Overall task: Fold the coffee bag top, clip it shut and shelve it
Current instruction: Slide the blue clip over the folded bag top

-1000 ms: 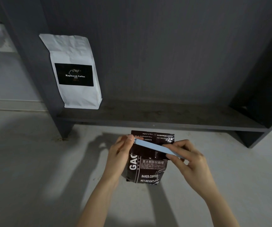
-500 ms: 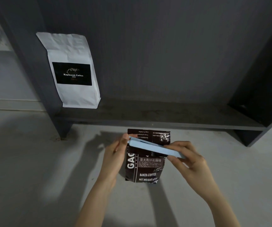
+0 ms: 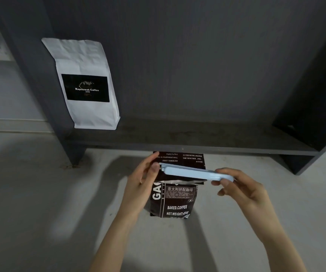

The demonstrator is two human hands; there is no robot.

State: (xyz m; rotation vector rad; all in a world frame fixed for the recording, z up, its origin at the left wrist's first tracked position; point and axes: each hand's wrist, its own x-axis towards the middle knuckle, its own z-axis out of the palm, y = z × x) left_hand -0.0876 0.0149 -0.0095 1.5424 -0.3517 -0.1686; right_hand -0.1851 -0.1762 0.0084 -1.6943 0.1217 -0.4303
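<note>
A dark brown coffee bag (image 3: pixel 175 201) stands on the pale floor in front of the shelf, its top folded over. A long light-blue clip (image 3: pixel 191 173) lies across the fold. My left hand (image 3: pixel 140 185) pinches the clip's left end and the bag's top edge. My right hand (image 3: pixel 242 189) pinches the clip's right end between thumb and fingers. Whether the clip is snapped closed on the fold I cannot tell. The dark shelf board (image 3: pixel 197 138) runs just behind the bag.
A white coffee bag (image 3: pixel 85 83) with a black label stands at the shelf's left end against the dark upright (image 3: pixel 40 85). Another dark upright (image 3: pixel 315 107) closes off the right side. Pale floor (image 3: pixel 40 203) spreads around the hands.
The clip has levelled out across the folded top, and both hands with the bag sit slightly higher, closer to the shelf edge. The grips are unchanged.
</note>
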